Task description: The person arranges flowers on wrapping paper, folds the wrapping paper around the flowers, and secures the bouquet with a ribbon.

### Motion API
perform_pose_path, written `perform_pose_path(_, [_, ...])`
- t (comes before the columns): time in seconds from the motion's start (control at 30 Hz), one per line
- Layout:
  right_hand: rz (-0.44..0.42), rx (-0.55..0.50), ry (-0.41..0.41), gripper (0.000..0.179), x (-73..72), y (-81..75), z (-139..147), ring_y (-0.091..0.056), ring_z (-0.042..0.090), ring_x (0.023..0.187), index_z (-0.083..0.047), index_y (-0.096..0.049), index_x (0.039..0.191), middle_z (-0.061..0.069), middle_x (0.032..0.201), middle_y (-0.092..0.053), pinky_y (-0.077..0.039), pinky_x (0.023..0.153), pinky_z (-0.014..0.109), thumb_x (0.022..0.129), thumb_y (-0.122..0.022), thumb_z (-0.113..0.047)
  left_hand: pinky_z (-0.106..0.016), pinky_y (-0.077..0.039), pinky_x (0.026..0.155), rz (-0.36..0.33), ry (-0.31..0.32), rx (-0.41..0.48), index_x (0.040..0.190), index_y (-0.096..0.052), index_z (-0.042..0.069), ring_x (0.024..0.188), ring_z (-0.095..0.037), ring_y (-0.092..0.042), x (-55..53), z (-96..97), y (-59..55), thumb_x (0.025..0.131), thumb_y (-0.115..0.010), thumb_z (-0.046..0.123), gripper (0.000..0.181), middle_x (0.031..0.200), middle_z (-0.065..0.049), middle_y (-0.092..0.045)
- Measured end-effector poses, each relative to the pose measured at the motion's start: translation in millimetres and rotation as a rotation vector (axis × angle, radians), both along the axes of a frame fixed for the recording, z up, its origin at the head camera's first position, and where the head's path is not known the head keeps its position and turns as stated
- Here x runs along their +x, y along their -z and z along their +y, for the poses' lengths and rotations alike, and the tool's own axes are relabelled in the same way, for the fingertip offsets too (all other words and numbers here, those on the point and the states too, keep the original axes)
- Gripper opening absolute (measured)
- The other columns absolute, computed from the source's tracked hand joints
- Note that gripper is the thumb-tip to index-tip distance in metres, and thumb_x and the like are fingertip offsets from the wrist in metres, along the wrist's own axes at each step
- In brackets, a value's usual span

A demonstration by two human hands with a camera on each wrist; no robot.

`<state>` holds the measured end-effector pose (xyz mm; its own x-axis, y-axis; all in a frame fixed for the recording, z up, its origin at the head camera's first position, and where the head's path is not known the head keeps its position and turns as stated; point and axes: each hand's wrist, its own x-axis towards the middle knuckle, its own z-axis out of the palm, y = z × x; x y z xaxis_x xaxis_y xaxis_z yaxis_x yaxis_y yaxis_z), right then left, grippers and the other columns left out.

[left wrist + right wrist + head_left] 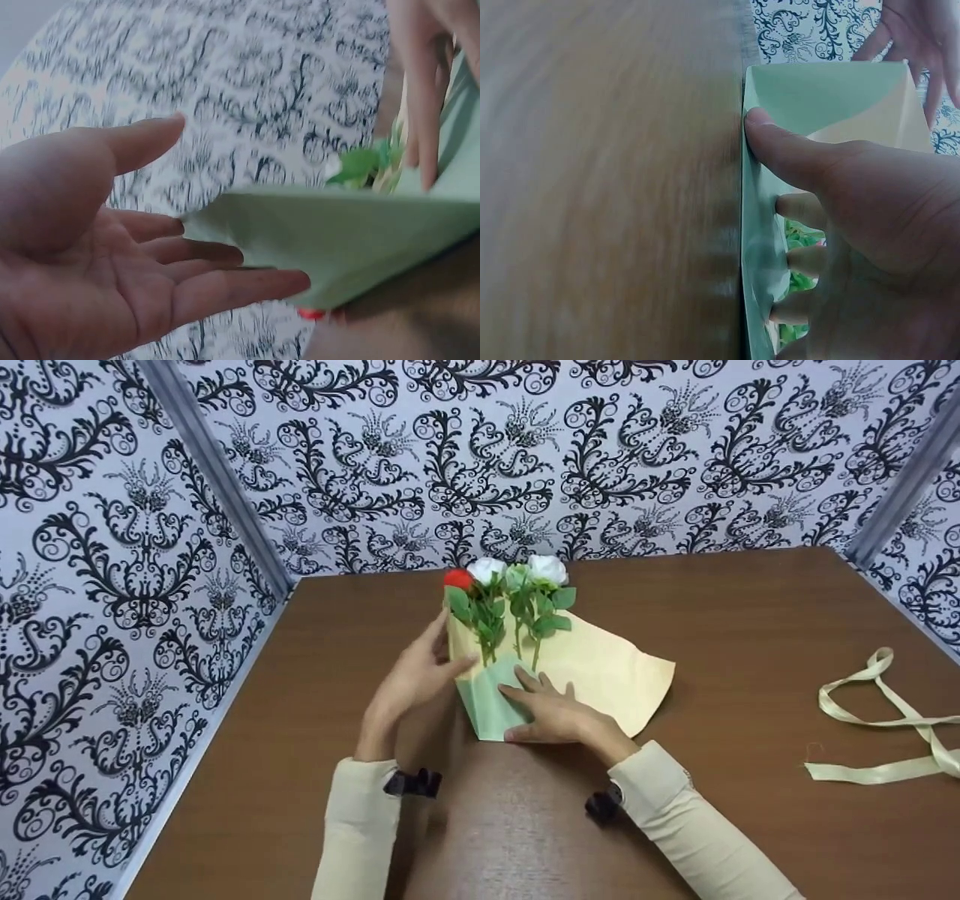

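Note:
Artificial roses lie on a sheet of wrapping paper point(611, 671), cream on one face and pale green on the other. A red rose point(458, 579) is at the left, beside a white rose point(487, 571), with another white rose point(548, 569) farther right. The green fold point(486, 706) covers the lower stems. With spread fingers my right hand point(561, 716) presses on this fold; its thumb lies along the paper's lower edge in the right wrist view. My left hand point(416, 671) is at the paper's raised left side, its extended fingers touching the green face point(337, 232) in the left wrist view.
A cream ribbon point(885, 722) lies loosely looped at the right of the brown table point(720, 817). Patterned black-and-white walls point(487, 450) stand behind and at both sides. Dark bands point(412, 784) show at the cuffs.

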<state>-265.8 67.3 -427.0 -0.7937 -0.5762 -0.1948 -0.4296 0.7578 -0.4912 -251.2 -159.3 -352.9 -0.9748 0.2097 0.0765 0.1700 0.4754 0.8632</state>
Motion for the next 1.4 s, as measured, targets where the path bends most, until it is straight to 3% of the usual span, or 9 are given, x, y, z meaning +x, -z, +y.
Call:
perform_pose_path(0.3, [0.004, -0.012, 0.006, 0.079, 0.0, -0.1, 0.6, -0.005, 0.049, 0.153, -0.02, -0.03, 0.159, 0.012, 0.17, -0.002, -0.004, 0.114, 0.078, 0.094, -0.068, -0.044, -0.043, -0.051, 0.1, 0.067, -0.016, -0.208, 0.162, -0.015, 0.014, 0.12, -0.034, -0.063, 11.8, 41.9, 7.7, 0.105, -0.047, 0.011, 0.066, 0.144, -0.023, -0.055])
perform_pose_path(0.43, [-0.001, -0.027, 0.013, 0.08, -0.1, -1.4, 3.2, -0.005, 0.049, 0.153, -0.018, -0.031, 0.159, 0.011, 0.171, -0.001, -0.004, 0.114, 0.078, 0.094, -0.069, -0.043, -0.044, -0.053, 0.095, 0.066, 0.006, -0.233, 0.162, -0.01, 0.008, 0.113, -0.038, -0.066, 10.4, 55.5, 15.8, 0.103, -0.054, 0.016, 0.074, 0.136, -0.026, -0.06])
perform_pose_path(0.57, [-0.026, -0.065, -0.006, 0.074, -1.5, -3.8, 5.8, -0.003, 0.051, 0.153, -0.019, -0.034, 0.158, 0.013, 0.17, 0.0, -0.004, 0.112, 0.08, 0.095, -0.068, -0.039, -0.045, -0.052, 0.1, 0.081, -0.05, -0.281, 0.159, -0.006, -0.003, 0.124, -0.039, -0.06, 8.4, 62.4, 27.5, 0.096, -0.068, 0.015, 0.09, 0.146, -0.031, -0.049])
perform_pose_path(0.63, [-0.038, -0.083, -0.022, 0.071, -3.3, -6.2, 7.3, -0.002, 0.052, 0.152, -0.018, -0.035, 0.157, 0.015, 0.17, 0.0, -0.005, 0.111, 0.08, 0.096, -0.067, -0.036, -0.047, -0.055, 0.093, 0.088, -0.077, -0.306, 0.157, -0.009, -0.009, 0.115, -0.041, -0.065, 7.2, 64.4, 32.7, 0.096, -0.066, 0.011, 0.086, 0.142, -0.035, -0.051])
perform_pose_path(0.73, [-0.023, -0.103, -0.039, 0.066, -7.4, -12.0, 12.0, -0.004, 0.056, 0.15, -0.013, -0.034, 0.157, 0.022, 0.168, -0.003, -0.01, 0.111, 0.08, 0.099, -0.063, -0.028, -0.049, -0.053, 0.097, 0.112, -0.089, -0.341, 0.154, -0.02, -0.012, 0.122, -0.042, -0.061, 5.9, 67.3, 38.0, 0.1, -0.059, 0.008, 0.07, 0.146, -0.036, -0.045])
perform_pose_path(0.87, [0.054, -0.142, -0.025, 0.061, -13.9, -27.2, 25.2, -0.01, 0.058, 0.148, -0.002, -0.033, 0.156, 0.03, 0.165, -0.008, -0.014, 0.116, 0.072, 0.1, -0.057, -0.015, -0.05, -0.042, 0.112, 0.151, -0.027, -0.381, 0.156, -0.026, -0.004, 0.141, -0.044, -0.043, 5.6, 72.2, 44.0, 0.103, -0.052, 0.007, 0.06, 0.154, -0.035, -0.035])
perform_pose_path(1.17, [0.208, -0.283, 0.271, 0.052, -10.7, -66.9, 51.4, -0.023, 0.044, 0.152, -0.003, -0.042, 0.151, 0.022, 0.165, -0.021, -0.02, 0.123, 0.059, 0.101, -0.052, -0.013, -0.072, -0.021, 0.115, -0.061, 0.175, -0.553, 0.162, -0.017, 0.026, 0.155, -0.044, 0.0, 8.1, 87.9, 54.8, 0.11, -0.036, 0.019, 0.056, 0.168, -0.022, 0.0])
perform_pose_path(1.27, [0.261, -0.333, 0.268, 0.049, -4.8, -69.2, 42.4, -0.029, 0.042, 0.15, -0.002, -0.047, 0.148, 0.021, 0.163, -0.029, -0.022, 0.122, 0.057, 0.101, -0.055, -0.015, -0.072, -0.019, 0.116, -0.053, 0.235, -0.599, 0.162, -0.016, 0.03, 0.156, -0.041, 0.001, 10.0, 89.0, 56.1, 0.11, -0.034, 0.025, 0.055, 0.169, -0.018, 0.001])
perform_pose_path(1.4, [0.287, -0.374, 0.175, 0.047, 0.9, -64.0, 25.7, -0.029, 0.041, 0.15, -0.002, -0.052, 0.144, 0.019, 0.16, -0.036, -0.021, 0.124, 0.055, 0.099, -0.058, -0.013, -0.071, -0.015, 0.118, -0.055, 0.352, -0.613, 0.161, -0.018, 0.028, 0.156, -0.038, 0.003, 10.9, 87.1, 57.1, 0.11, -0.034, 0.029, 0.053, 0.17, -0.014, 0.004])
